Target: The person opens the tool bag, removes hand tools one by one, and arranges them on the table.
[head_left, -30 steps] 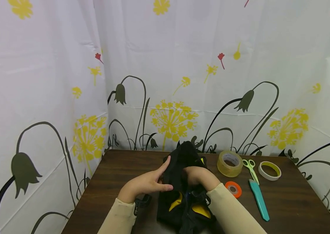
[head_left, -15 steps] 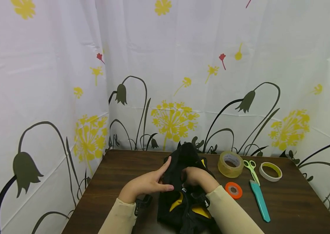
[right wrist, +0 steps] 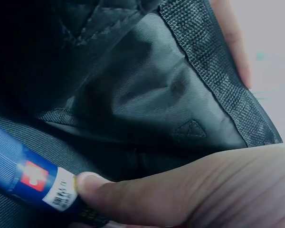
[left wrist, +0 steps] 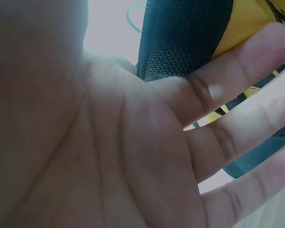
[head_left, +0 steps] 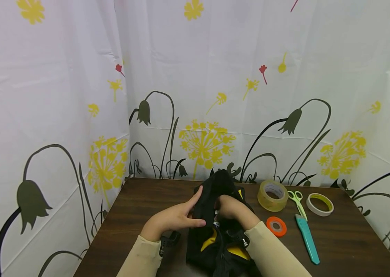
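A black bag (head_left: pixel 208 207) with yellow patches stands on the table, its mouth spread. My left hand (head_left: pixel 174 219) lies against the bag's left side, thumb and index finger apart; in the left wrist view its other fingers (left wrist: pixel 237 142) extend straight along the yellow and black cloth. My right hand (head_left: pixel 234 209) reaches into the mouth, fingers mostly hidden there. Inside, the right wrist view shows its thumb (right wrist: pixel 137 197) and part of a finger pinching a blue tube (right wrist: pixel 14 161) with a red and white label. The tube's far end is cut off, so its kind is unclear.
Right of the bag lie a clear packing tape roll (head_left: pixel 273 196), an orange tape roll (head_left: pixel 276 226), green-handled scissors (head_left: pixel 297 197) partly in a teal sheath (head_left: pixel 307 239), and a white tape roll (head_left: pixel 320 204). A flowered curtain (head_left: pixel 215 77) hangs behind the dark table (head_left: pixel 139 196).
My right hand shifts slightly inside the bag, and a small pale part of the tube now shows below its fingers. My left hand stays at the bag's side.
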`<state>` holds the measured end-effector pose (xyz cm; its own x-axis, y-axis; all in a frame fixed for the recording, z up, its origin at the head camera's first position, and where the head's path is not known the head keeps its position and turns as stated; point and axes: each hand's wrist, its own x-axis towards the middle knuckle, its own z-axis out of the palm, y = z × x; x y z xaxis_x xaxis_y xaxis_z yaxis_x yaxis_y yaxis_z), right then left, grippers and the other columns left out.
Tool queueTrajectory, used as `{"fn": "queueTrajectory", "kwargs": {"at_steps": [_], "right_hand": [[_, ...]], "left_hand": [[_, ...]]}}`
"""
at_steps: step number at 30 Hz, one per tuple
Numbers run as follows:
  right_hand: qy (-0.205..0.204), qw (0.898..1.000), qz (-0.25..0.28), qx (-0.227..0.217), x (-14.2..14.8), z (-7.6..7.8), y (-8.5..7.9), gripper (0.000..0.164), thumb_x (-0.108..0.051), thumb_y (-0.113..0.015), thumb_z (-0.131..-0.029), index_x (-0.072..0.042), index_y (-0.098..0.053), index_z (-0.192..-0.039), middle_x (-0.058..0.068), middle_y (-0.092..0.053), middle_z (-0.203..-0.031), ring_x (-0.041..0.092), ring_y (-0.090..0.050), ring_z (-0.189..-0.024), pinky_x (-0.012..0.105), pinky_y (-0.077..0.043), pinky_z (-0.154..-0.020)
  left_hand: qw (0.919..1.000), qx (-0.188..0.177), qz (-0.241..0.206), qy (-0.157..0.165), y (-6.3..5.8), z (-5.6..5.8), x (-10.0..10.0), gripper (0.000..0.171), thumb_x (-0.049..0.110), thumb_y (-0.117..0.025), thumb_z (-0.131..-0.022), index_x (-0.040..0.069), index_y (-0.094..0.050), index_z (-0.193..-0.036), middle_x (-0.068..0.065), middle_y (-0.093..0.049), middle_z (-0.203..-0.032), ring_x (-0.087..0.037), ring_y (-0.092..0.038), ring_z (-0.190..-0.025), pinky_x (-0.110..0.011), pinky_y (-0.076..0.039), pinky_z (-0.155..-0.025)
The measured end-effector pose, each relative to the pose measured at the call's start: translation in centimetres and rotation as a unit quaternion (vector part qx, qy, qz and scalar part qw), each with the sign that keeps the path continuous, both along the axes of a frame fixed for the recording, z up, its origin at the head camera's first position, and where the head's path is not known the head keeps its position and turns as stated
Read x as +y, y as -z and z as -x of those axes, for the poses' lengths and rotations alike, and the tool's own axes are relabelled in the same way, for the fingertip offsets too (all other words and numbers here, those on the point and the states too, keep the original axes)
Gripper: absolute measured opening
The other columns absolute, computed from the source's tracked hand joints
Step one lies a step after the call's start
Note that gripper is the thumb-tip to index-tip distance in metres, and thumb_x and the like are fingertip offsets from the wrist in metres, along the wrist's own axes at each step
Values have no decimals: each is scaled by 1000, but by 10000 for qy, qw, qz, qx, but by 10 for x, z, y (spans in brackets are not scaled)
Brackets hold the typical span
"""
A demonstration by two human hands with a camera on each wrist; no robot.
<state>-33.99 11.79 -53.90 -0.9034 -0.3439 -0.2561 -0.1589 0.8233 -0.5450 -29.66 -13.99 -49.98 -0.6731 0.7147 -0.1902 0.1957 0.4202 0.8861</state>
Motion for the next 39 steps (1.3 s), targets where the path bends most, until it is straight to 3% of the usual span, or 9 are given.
{"fn": "queueTrajectory", "kwargs": {"at_steps": [4, 9, 16, 21, 24, 28, 31, 33, 39], "right_hand": [[18, 9987, 488, 148, 2, -1, -1, 19, -5, -92, -83, -7, -78, -96, 1, -72, -87, 18, -62, -77, 35, -53, -73], [13, 9933, 1138, 196, 5, -1, 0, 24, -2, -89, -85, -6, -74, -103, 3, -75, -93, 18, -62, -78, 34, -51, -72], [393, 9916, 1233, 66, 5, -2, -2, 32, -6, -89, -88, -9, -70, -113, 10, -73, -103, 20, -68, -84, 38, -58, -74], [520, 9818, 1818, -163, 6, -8, -14, 20, -6, -84, -92, -3, -74, -108, 10, -73, -97, 19, -73, -77, 35, -63, -72], [591, 9761, 2089, -75, 9, -14, -25, 14, -6, -79, -97, -2, -75, -110, 9, -74, -97, 18, -75, -78, 35, -65, -73], [871, 9643, 2499, -103, 15, -24, -44, 24, -10, -73, -104, -1, -68, -126, 12, -72, -102, 20, -76, -80, 38, -66, -76], [1138, 9474, 2987, -177, 18, -32, -57, 34, -13, -71, -107, -2, -56, -136, 15, -66, -108, 22, -77, -80, 39, -67, -77], [1146, 9381, 3268, -83, 23, -36, -63, 37, -16, -72, -107, -3, -53, -137, 15, -63, -111, 22, -78, -83, 38, -67, -79], [1147, 9172, 3794, 398, 38, -48, -72, 32, -23, -72, -108, -3, -60, -131, 16, -66, -117, 27, -77, -93, 39, -66, -84]], "left_hand": [[10000, -44, -44, -6, -1, 0, 0, 115, 45, -77, -103, 40, 14, -174, -15, -66, -141, -16, -74, -110, -36, -57, -101], [9998, -130, -133, 8, -2, 0, 1, 115, 42, -77, -104, 40, 14, -174, -13, -73, -116, -28, -72, -100, -34, -56, -90], [9999, -26, -119, 20, 0, 0, 1, 115, 42, -77, -104, 39, 14, -174, -9, -72, -105, -35, -72, -96, -33, -57, -87], [9999, -14, -118, 15, 0, 0, 1, 115, 43, -77, -104, 40, 14, -174, -7, -72, -99, -42, -70, -96, -35, -57, -85], [10000, 29, -82, -3, 0, 0, 1, 116, 44, -77, -103, 40, 14, -174, -6, -72, -97, -42, -71, -96, -34, -57, -85], [10000, 62, -45, -50, 1, 1, 2, 116, 45, -78, -102, 40, 13, -175, -6, -72, -97, -39, -71, -94, -35, -57, -84], [9999, 97, 7, -100, 1, 1, 2, 117, 47, -79, -101, 41, 12, -175, -6, -72, -96, -39, -71, -93, -35, -57, -84], [9998, 121, 31, -131, 2, 1, 2, 116, 47, -79, -101, 43, 11, -174, -6, -72, -95, -41, -71, -93, -35, -57, -84], [9997, 140, 92, -178, 2, 1, 2, 116, 49, -79, -100, 45, 10, -174, -5, -71, -91, -44, -71, -95, -34, -56, -85]]}}
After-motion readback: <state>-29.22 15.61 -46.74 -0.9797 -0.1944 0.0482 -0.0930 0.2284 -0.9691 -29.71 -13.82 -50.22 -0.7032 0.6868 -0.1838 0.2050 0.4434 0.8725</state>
